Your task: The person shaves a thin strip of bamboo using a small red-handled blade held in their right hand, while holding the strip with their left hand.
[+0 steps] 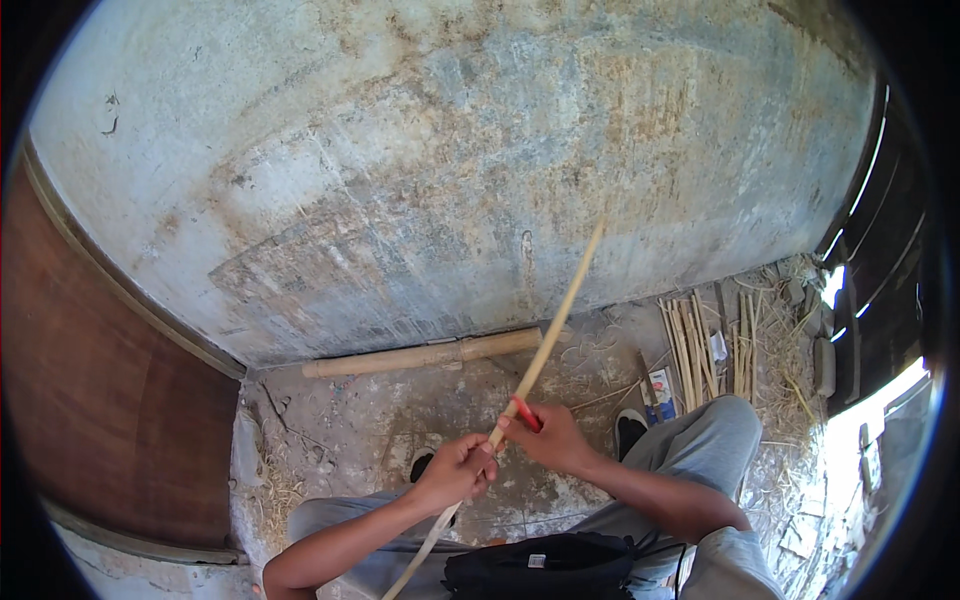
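A long, pale bamboo strip (562,335) slants across the middle, its far end up against the wall in view and its near end down past my lap. My left hand (458,474) is closed around the strip, below the right. Just above it, my right hand (550,438) is closed on a small red tool (527,414) that lies against the strip. Its blade or working end is hidden, so I cannot tell its exact kind. The two hands are close together over the floor between my knees.
A thick bamboo pole (420,358) lies along the foot of the stained wall (480,180). On the right are bundled bamboo sticks (690,345), a printed packet (662,392) and a heap of shavings (785,400). A brown panel (110,370) stands at left; a black bag (540,568) sits on my lap.
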Motion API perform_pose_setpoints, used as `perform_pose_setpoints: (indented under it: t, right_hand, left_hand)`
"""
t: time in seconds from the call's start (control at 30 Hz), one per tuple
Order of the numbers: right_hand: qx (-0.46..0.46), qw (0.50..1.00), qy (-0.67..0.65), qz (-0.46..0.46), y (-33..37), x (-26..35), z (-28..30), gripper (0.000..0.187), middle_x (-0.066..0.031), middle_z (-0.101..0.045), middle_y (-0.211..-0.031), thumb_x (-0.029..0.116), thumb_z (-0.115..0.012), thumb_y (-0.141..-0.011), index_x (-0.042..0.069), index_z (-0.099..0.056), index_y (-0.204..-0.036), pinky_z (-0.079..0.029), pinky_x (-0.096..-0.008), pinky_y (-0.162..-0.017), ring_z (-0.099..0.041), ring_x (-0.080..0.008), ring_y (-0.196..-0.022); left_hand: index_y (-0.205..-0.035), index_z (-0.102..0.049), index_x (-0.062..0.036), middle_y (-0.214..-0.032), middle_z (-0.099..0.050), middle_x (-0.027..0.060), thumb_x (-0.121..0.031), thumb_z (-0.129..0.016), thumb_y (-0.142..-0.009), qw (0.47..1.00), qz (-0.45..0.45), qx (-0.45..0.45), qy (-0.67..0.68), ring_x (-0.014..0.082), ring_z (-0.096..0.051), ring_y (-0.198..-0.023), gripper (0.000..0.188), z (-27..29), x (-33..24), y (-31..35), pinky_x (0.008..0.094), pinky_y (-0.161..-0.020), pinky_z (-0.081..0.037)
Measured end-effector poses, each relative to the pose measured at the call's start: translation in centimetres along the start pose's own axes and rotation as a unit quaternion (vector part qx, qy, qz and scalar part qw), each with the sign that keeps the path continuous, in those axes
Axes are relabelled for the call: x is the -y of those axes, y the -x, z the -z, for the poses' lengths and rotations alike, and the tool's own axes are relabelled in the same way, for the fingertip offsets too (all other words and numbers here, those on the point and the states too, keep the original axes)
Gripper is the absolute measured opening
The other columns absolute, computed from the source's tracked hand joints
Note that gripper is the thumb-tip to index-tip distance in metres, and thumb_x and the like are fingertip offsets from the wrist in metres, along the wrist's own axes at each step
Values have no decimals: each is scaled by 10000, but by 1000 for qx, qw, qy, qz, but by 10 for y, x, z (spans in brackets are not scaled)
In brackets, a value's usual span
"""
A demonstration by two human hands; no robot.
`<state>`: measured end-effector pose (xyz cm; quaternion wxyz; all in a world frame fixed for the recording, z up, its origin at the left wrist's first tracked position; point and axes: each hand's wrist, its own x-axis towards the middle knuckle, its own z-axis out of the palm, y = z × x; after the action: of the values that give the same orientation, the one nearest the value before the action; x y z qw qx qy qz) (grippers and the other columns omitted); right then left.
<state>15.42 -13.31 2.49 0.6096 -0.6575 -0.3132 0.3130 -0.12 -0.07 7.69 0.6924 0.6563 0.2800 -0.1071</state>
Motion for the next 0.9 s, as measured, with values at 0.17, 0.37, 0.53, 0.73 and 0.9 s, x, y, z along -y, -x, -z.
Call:
perform_pose_setpoints:
  t: [0.17,0.37,0.53,0.73,0.9]
  right_hand:
    - [-112,918,334,183,-5,16,20,330,-117,-704,-834,291,-680,-970,18,-660,-1154,-537,-403,-590,-697,-301,-689]
    - [20,910,362,201,-4,19,13,327,-165,-704,-880,293,-672,-965,53,-647,-1185,-548,-454,-610,-694,-375,-717]
    - [24,933,307,185,-1,5,0,297,-166,-701,-825,308,-628,-988,43,-657,-1121,-547,-465,-569,-691,-382,-685]
    - [34,905,374,202,1,-15,-7,297,-157,-693,-758,333,-657,-958,46,-697,-1022,-538,-477,-522,-681,-378,-608]
    - [37,897,390,204,0,-19,-5,313,-138,-686,-730,352,-662,-948,46,-707,-996,-539,-467,-510,-681,-364,-588]
  left_hand:
    - [-1223,-595,4,-753,-540,15,-198,-460,-1091,990,33,-83,108,52,-362,-498,277,9,-2,-4,231,-451,-270]
    - [-1241,-598,1,-761,-557,6,-211,-471,-1088,985,23,-116,125,38,-356,-493,290,15,15,-4,219,-442,-253]
    - [-1237,-616,-7,-743,-563,0,-221,-487,-1085,987,-10,-127,100,34,-384,-495,292,13,31,-8,219,-435,-276]
    - [-1166,-646,-13,-705,-549,-17,-228,-498,-1083,987,-45,-141,70,41,-410,-496,275,9,66,-13,227,-436,-309]
    - [-1118,-653,-25,-683,-523,-30,-226,-486,-1087,986,-55,-154,30,41,-401,-496,263,7,80,-13,229,-443,-307]
